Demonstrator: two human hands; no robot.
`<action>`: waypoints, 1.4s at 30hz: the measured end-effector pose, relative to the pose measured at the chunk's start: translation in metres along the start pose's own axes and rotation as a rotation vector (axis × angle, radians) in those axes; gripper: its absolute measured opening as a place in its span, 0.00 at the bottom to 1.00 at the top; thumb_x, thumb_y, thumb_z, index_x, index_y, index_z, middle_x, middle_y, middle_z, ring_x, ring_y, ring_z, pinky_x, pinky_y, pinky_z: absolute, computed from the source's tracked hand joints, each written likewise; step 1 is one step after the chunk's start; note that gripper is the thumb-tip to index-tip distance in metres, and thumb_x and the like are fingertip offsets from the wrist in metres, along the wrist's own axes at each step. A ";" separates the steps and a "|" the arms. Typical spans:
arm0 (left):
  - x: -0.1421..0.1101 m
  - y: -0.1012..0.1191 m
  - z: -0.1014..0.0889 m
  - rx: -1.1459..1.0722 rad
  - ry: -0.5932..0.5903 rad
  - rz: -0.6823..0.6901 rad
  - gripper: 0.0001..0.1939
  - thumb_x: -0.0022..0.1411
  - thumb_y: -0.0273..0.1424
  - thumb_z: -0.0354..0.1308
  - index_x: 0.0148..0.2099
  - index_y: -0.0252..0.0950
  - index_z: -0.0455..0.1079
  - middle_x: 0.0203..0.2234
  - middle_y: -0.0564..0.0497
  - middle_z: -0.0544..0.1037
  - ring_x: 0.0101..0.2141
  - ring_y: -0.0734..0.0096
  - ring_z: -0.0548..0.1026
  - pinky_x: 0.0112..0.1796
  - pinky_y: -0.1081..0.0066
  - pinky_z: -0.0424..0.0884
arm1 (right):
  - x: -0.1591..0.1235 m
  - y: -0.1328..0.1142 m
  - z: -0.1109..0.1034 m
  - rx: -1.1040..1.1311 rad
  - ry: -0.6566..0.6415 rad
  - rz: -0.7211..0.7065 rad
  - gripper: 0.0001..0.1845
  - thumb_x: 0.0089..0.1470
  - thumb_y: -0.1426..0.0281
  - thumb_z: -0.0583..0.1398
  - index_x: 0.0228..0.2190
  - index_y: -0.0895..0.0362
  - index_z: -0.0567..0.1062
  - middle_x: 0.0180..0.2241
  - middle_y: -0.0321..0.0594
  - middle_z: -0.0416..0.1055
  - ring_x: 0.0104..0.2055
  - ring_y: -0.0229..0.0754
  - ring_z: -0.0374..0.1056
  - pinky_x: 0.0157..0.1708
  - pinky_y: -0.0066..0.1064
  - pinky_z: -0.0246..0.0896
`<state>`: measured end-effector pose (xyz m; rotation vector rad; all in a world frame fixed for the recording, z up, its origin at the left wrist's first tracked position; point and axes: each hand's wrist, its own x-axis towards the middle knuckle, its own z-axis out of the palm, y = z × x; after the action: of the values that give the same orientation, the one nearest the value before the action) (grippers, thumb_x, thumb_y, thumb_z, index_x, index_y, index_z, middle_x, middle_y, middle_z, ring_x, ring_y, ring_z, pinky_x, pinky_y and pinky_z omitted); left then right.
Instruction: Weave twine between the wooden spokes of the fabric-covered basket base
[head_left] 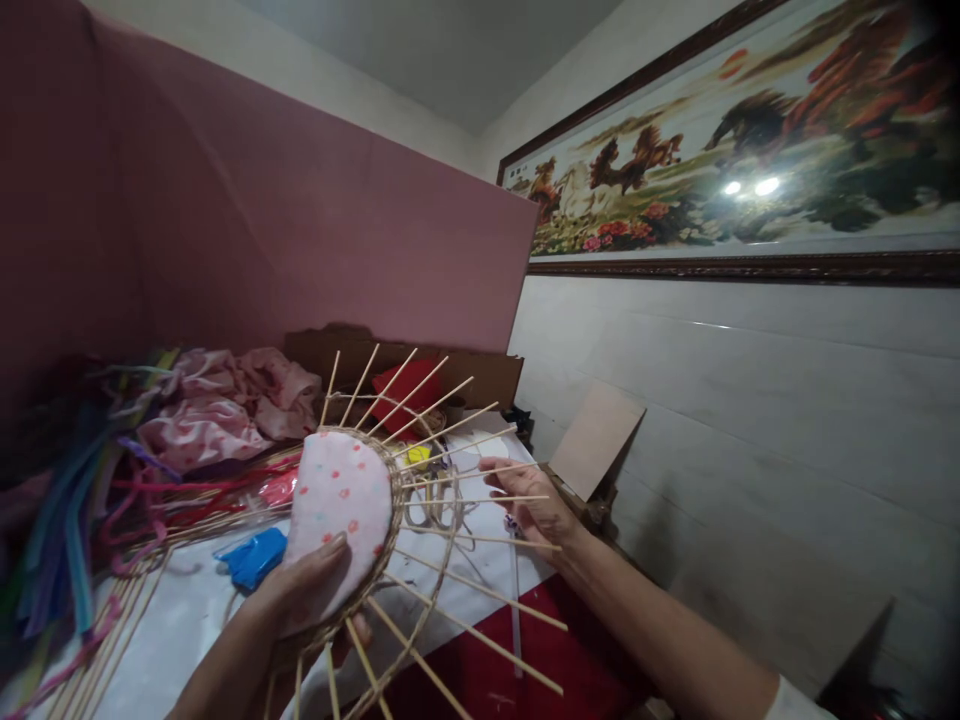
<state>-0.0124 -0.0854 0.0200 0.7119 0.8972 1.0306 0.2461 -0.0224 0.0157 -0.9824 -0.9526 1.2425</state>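
My left hand (300,590) grips a half-round woven piece, its thumb on the pink spotted fabric (341,495) and its fingers underneath. A braided twine rim (393,500) runs along the curved edge. Thin wooden sticks (480,580) fan out from that rim. A strand of twine (452,540) arcs loosely across the sticks. My right hand (529,500) is behind the sticks on the right, its fingers stretched toward the piece and partly crossed by them. Nothing is plainly visible in its fingers.
A blue plastic bag (255,558) lies on the white tabletop (191,605). Crumpled pink fabric (225,400), coloured strips (64,530) and bundled sticks fill the left. A cardboard sheet (596,440) leans against the tiled wall (750,380). Red cloth (547,660) is at the front.
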 end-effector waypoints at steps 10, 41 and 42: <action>-0.006 0.002 0.009 -0.161 0.192 0.097 0.12 0.51 0.31 0.61 0.38 0.30 0.72 0.21 0.49 0.79 0.19 0.65 0.75 0.27 0.62 0.75 | -0.020 0.015 -0.018 0.000 0.104 0.024 0.21 0.41 0.55 0.65 0.22 0.61 0.70 0.16 0.31 0.61 0.16 0.27 0.53 0.15 0.19 0.42; 0.004 0.002 -0.004 -0.293 0.111 0.155 0.08 0.55 0.30 0.58 0.34 0.30 0.73 0.20 0.45 0.81 0.19 0.64 0.78 0.23 0.68 0.76 | -0.059 0.036 0.059 0.079 -0.347 0.035 0.17 0.50 0.59 0.62 0.31 0.63 0.75 0.28 0.43 0.72 0.25 0.32 0.64 0.20 0.21 0.55; 0.004 0.002 -0.004 -0.295 0.097 0.153 0.08 0.55 0.30 0.58 0.34 0.29 0.73 0.20 0.45 0.81 0.19 0.64 0.77 0.23 0.67 0.76 | -0.058 0.037 0.060 0.078 -0.358 0.036 0.16 0.49 0.60 0.63 0.31 0.63 0.75 0.28 0.43 0.72 0.25 0.32 0.64 0.21 0.21 0.55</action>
<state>-0.0162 -0.0806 0.0187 0.4900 0.7605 1.3113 0.1730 -0.0736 -0.0038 -0.7305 -1.1562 1.5057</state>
